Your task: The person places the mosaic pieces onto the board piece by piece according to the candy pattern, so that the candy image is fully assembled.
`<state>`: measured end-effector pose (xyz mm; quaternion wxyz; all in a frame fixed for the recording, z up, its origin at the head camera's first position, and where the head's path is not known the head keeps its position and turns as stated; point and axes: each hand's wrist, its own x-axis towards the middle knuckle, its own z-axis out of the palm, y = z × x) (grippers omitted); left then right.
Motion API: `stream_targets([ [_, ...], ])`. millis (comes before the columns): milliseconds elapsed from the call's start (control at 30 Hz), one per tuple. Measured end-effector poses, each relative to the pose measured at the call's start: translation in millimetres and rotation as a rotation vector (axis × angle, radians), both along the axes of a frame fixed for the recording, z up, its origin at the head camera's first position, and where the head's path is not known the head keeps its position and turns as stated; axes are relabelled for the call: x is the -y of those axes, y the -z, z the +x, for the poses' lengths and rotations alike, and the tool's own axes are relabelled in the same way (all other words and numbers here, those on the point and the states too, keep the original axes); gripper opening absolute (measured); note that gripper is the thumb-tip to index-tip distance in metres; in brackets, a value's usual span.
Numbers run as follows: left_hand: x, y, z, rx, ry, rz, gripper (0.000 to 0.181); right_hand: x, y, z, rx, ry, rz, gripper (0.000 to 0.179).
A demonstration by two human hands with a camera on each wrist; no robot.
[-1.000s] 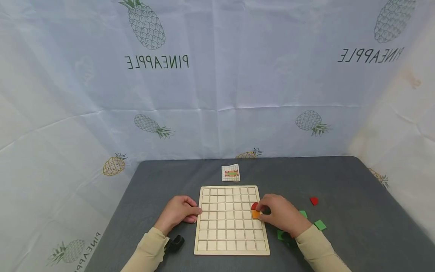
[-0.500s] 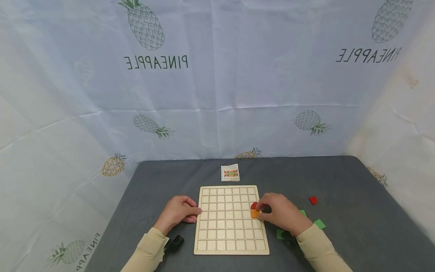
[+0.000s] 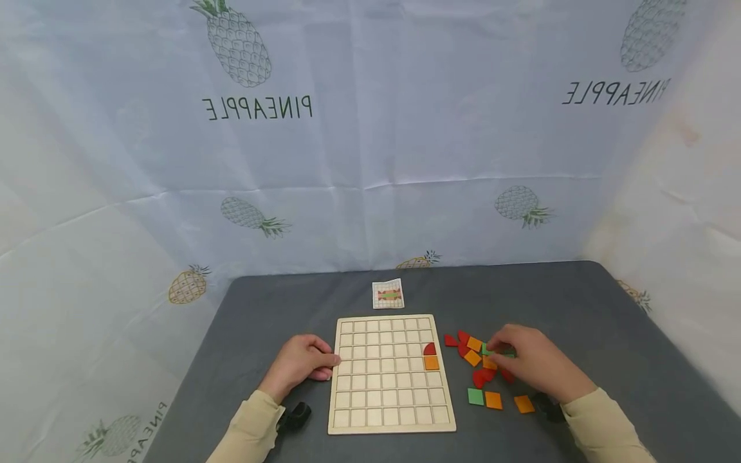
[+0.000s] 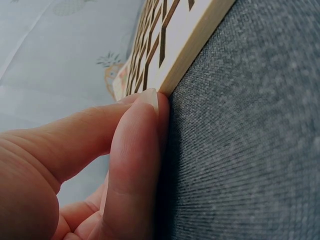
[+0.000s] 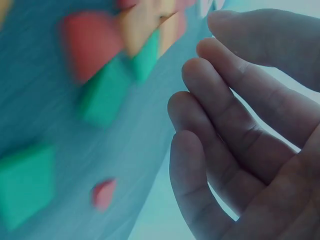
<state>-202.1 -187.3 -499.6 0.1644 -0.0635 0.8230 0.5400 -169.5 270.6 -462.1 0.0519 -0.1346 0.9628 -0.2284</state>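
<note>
A wooden grid board (image 3: pixel 382 408) lies flat on the dark table, bearing a red rounded piece (image 3: pixel 429 349) and an orange square tile (image 3: pixel 431 363) in neighbouring cells by its right side. My left hand (image 3: pixel 298 363) pinches the board's left edge between thumb (image 4: pixel 135 145) and finger. Over the loose tiles to the right hovers my right hand (image 3: pixel 532 360), its fingers relaxed and slightly bent. The right wrist view shows nothing between that thumb and the fingertips (image 5: pixel 192 75). Near it are a green tile (image 5: pixel 105 92) and a red tile (image 5: pixel 91 42).
Right of the board spread several loose tiles, among them a green square (image 3: pixel 475 397), an orange square (image 3: pixel 524 404) and a red piece (image 3: pixel 450 340). Behind the board lies a small pattern card (image 3: pixel 388 294). A pineapple-print cloth (image 3: pixel 370 141) hangs around the table.
My right hand has left the orange tile on the board and moved right, over the loose tiles. The left hand keeps its place. The head view has shifted slightly.
</note>
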Motion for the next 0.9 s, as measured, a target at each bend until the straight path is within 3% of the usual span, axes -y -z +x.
stream_targets([
  [333,0.8,-0.7,0.0,0.007,0.002,0.004,0.031,-33,9.2,15.3,0.106,0.054,0.045,0.019],
  [900,1.7,-0.8,2.1,-0.005,0.006,0.002,0.035,-29,14.7,20.3,0.131,0.097,0.053,0.026],
])
